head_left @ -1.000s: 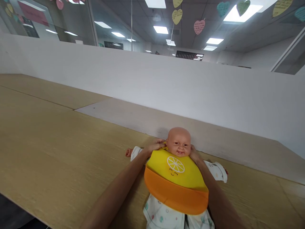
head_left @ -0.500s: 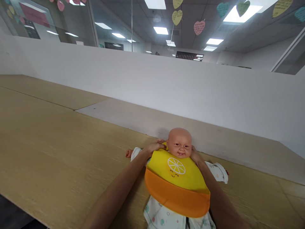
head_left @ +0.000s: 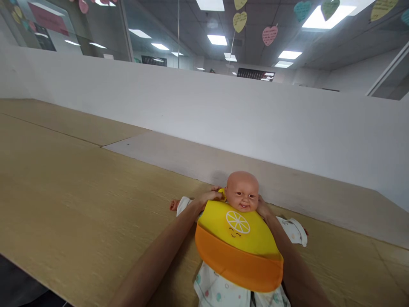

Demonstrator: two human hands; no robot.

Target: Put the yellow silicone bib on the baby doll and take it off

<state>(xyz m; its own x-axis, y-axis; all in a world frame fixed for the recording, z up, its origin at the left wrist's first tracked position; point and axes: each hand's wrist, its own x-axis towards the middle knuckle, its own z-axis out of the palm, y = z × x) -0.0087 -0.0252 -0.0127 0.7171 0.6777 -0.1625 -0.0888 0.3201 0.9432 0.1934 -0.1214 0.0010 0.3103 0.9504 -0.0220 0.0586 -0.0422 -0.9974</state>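
Observation:
A bald baby doll (head_left: 243,187) lies face up on the wooden table, arms spread, in a white patterned outfit (head_left: 220,290). Over its chest spreads a yellow bib (head_left: 223,217) with a white lemon-slice print and an orange pocket (head_left: 238,262) along the bottom. At the left side of the doll's neck, my left hand (head_left: 211,195) is closed on the bib's yellow neck strap. On the other side of the neck, my right hand (head_left: 262,207) reaches behind the doll's head; its fingers are hidden there.
The wooden table (head_left: 79,192) stretches far to the left. Behind the doll, a pale panel (head_left: 179,149) runs along the white wall (head_left: 207,106). Above are glass windows with heart-shaped paper notes (head_left: 239,21).
Both hands stay at the doll's neck, with only slight shifts of the left fingers at the strap. The view has moved a little, shifting the whole scene slightly right.

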